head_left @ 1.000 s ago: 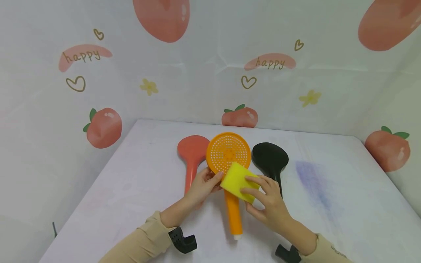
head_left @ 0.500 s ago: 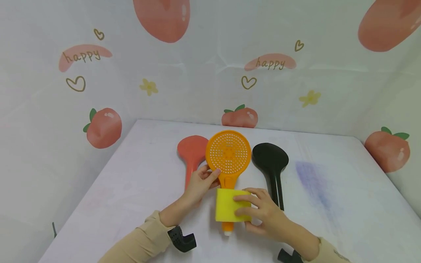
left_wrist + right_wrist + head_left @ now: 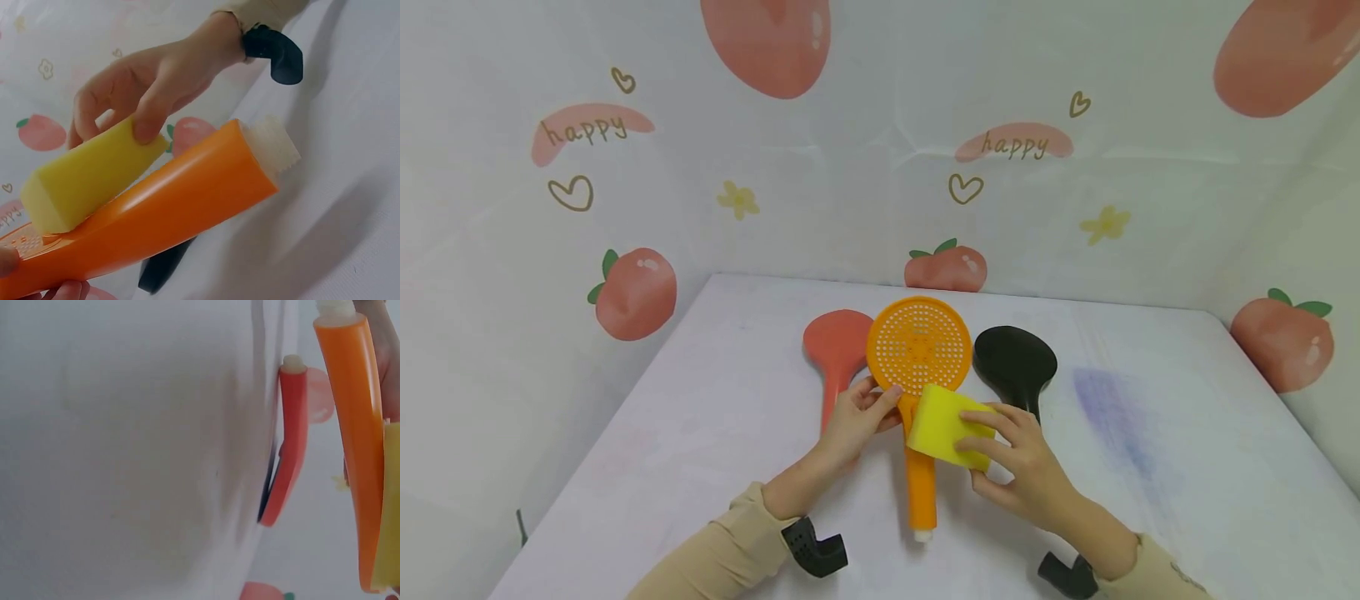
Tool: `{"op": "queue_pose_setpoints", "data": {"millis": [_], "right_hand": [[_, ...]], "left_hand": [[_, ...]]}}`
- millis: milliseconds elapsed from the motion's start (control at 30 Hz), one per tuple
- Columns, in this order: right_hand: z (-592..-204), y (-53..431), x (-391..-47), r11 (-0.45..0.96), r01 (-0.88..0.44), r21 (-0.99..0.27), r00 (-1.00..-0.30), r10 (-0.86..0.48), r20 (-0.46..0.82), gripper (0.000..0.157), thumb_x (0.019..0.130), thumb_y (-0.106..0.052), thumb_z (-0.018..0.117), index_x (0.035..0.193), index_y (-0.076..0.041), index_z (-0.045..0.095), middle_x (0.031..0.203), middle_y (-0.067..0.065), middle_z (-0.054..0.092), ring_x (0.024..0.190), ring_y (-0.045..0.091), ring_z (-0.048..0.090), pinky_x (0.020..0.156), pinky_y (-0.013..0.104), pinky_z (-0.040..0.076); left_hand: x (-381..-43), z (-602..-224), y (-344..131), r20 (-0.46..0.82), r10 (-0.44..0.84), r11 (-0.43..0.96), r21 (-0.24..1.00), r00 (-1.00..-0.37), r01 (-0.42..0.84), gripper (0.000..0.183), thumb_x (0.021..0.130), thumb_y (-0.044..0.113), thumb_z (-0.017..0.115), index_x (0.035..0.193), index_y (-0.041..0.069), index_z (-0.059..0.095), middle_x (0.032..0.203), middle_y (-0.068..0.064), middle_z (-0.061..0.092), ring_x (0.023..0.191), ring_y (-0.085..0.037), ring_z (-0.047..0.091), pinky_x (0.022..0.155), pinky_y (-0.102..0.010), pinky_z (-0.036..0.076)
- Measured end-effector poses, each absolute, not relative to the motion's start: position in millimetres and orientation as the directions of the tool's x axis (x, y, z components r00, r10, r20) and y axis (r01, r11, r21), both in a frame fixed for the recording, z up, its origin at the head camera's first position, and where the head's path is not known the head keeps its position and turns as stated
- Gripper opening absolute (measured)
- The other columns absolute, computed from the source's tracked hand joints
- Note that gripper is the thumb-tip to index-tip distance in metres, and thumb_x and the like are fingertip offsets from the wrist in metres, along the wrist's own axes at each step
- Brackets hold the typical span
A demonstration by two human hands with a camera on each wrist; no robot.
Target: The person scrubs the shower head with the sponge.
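My left hand (image 3: 853,427) grips an orange shower head (image 3: 919,346) at its neck, with the perforated face turned up. My right hand (image 3: 1028,468) pinches a yellow sponge (image 3: 942,427) against the upper handle, just below the face. In the left wrist view, the sponge (image 3: 94,172) lies along the orange handle (image 3: 181,197), whose white threaded end sticks out bare. The right wrist view catches the handle (image 3: 353,406) with the sponge's edge beside it. In that view the shower head is raised off the table.
A red shower head (image 3: 837,337) lies on the white table (image 3: 715,400), partly hidden behind the left hand. To the right lies a black shower head (image 3: 1015,360), its handle overlapped by the right hand. A purple stain (image 3: 1112,417) marks the tabletop farther right.
The sponge slid down to the lower handle half a second ago and is now back up near the neck, tilted. My left hand keeps its grip on the orange shower head.
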State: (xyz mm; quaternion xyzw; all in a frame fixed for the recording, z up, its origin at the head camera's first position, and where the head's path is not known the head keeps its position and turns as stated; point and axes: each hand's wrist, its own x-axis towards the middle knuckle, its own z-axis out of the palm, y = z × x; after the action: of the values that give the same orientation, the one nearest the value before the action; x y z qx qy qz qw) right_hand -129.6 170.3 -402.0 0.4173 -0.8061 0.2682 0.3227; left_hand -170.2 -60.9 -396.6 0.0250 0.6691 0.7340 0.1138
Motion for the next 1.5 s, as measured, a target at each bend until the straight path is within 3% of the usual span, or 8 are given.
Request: {"op": "queue_pose_setpoints", "data": {"millis": [100,267,333,567,900,1233,1500], "right_hand": [[-408.4,172.6,-127.2,0.46,-0.871,-0.176,-0.431,-0.539,0.724,0.028,0.094,-0.034,0.041,0.093,-0.02,0.065,0.114,0.006,0.061,0.109,0.028,0.047,0.1,0.032,0.032],[-411.4,171.7,-124.9,0.394,-0.909,-0.138,-0.362,-0.58,0.73,0.026,0.093,-0.031,0.042,0.092,-0.021,0.065,0.112,0.004,0.061,0.108,0.025,0.048,0.097,0.031,0.033],[-409.0,171.4,-125.3,0.417,-0.898,-0.136,-0.374,-0.565,0.736,0.027,0.093,-0.032,0.041,0.091,-0.02,0.065,0.111,0.005,0.061,0.107,0.027,0.049,0.094,0.035,0.033],[-406.2,174.5,-128.2,0.549,-0.797,-0.25,-0.526,-0.428,0.735,0.033,0.095,-0.038,0.041,0.093,-0.017,0.066,0.114,0.011,0.059,0.107,0.028,0.046,0.092,0.037,0.03],[-413.9,170.4,-122.9,0.455,-0.873,-0.175,-0.422,-0.527,0.738,0.026,0.093,-0.036,0.045,0.095,-0.02,0.066,0.114,0.008,0.061,0.109,0.026,0.047,0.104,0.027,0.026],[-412.4,168.9,-127.1,0.539,-0.817,-0.204,-0.486,-0.455,0.746,0.032,0.095,-0.037,0.042,0.094,-0.016,0.065,0.113,0.011,0.059,0.105,0.029,0.049,0.086,0.039,0.033],[-417.6,168.1,-125.0,0.506,-0.836,-0.209,-0.478,-0.488,0.731,0.028,0.094,-0.038,0.046,0.096,-0.018,0.066,0.114,0.01,0.06,0.107,0.027,0.048,0.097,0.034,0.031]], "left_hand": [[-171.5,-399.2,-61.4,-0.116,0.184,-0.09,0.987,-0.976,-0.135,0.044,0.093,0.018,0.058,0.131,-0.001,0.048,0.116,-0.023,0.061,0.094,-0.019,0.067,0.085,-0.037,0.055],[-174.1,-404.4,-61.9,-0.121,0.149,-0.092,0.987,-0.981,-0.135,0.042,0.092,0.018,0.058,0.129,-0.001,0.05,0.112,-0.022,0.063,0.088,-0.015,0.067,0.082,-0.034,0.056],[-174.2,-404.8,-62.2,-0.118,0.15,-0.091,0.987,-0.982,-0.133,0.042,0.092,0.018,0.058,0.129,-0.001,0.05,0.111,-0.022,0.063,0.088,-0.014,0.067,0.081,-0.033,0.056],[-171.6,-403.0,-61.6,-0.126,0.164,-0.095,0.985,-0.978,-0.143,0.041,0.093,0.016,0.057,0.127,-0.005,0.05,0.11,-0.022,0.064,0.087,-0.015,0.067,0.081,-0.033,0.057],[-177.6,-413.7,-63.6,-0.128,0.158,-0.079,0.987,-0.979,-0.141,0.043,0.092,0.021,0.058,0.127,-0.003,0.05,0.109,-0.02,0.064,0.086,-0.013,0.066,0.082,-0.034,0.056],[-178.0,-417.1,-63.6,-0.154,0.173,-0.099,0.98,-0.973,-0.172,0.041,0.093,0.019,0.057,0.126,-0.005,0.05,0.109,-0.02,0.065,0.086,-0.014,0.067,0.08,-0.031,0.057],[-176.7,-419.9,-65.4,-0.164,0.212,-0.104,0.977,-0.963,-0.189,0.049,0.091,0.024,0.06,0.128,-0.005,0.047,0.109,-0.018,0.065,0.087,-0.013,0.067,0.081,-0.03,0.056]]}}
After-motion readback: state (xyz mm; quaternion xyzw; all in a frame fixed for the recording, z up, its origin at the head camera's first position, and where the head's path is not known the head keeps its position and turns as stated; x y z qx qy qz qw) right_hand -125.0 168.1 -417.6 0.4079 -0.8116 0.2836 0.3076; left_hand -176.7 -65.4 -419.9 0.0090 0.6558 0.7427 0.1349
